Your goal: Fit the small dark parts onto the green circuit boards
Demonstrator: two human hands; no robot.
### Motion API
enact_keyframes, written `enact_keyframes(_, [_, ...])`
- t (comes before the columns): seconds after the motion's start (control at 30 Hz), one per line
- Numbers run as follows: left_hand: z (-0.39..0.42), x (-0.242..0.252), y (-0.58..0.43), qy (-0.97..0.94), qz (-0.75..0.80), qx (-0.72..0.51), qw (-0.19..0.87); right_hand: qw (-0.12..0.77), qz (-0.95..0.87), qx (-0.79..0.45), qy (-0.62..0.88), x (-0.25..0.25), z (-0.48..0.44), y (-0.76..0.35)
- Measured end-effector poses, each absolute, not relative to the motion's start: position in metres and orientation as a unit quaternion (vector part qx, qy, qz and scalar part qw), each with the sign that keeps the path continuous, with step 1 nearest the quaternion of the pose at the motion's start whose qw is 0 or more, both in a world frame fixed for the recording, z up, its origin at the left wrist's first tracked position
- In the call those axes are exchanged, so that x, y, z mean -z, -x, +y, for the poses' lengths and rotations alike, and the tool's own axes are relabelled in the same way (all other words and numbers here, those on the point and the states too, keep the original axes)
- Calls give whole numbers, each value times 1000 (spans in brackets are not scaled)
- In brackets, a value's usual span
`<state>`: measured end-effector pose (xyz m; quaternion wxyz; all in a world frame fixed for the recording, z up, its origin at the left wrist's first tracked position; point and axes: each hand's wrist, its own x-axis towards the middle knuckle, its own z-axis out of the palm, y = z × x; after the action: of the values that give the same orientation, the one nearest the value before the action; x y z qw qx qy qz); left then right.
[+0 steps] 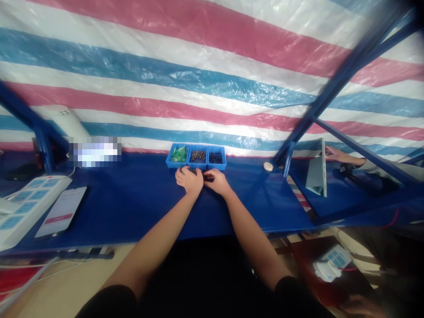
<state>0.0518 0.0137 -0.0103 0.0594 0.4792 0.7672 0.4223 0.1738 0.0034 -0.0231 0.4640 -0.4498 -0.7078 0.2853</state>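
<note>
Three joined blue bins stand near the back of the blue table. The left bin [168, 164] holds green pieces [179, 154], the middle one small brassy and dark parts [198, 156], and the right one small black parts [215, 157]. Just in front of them, my left hand [190, 180] and my right hand [217, 181] are close together with curled fingers. A small dark piece [208, 178] shows at the fingertips of my right hand; its kind is too small to tell. Whatever my left hand holds is hidden behind its fingers.
On the left lie a phone [61, 212], a white power strip [33, 207] and a blurred-out lit screen [96, 152]. A round whitish object [268, 167] sits right of the bins, near a blue frame post [289, 160]. Beyond it, another person's hand [341, 155] is behind a grey panel [317, 174].
</note>
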Motion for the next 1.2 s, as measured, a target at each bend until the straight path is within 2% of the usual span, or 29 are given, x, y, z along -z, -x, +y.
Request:
enact_keyframes(0.23, [0,6,-39,-505,752,-420,50,425,-726,-259,474,20,-1,-177])
enact_keyframes(0.43, [-12,-8,-38,-605,688,-401,16,430,-727,-256,470,18,-3,-173])
enact_keyframes(0.73, [-12,-4,-39,-677,610,-410,29,525,-657,-271,468,18,-2,-171])
enact_keyframes(1.0, [-8,1,-38,-744,550,-377,35,673,-480,-333,454,5,-1,-169])
enact_keyframes(1.2, [-8,3,-38,-770,521,-364,61,660,-470,-386,441,3,-1,-168])
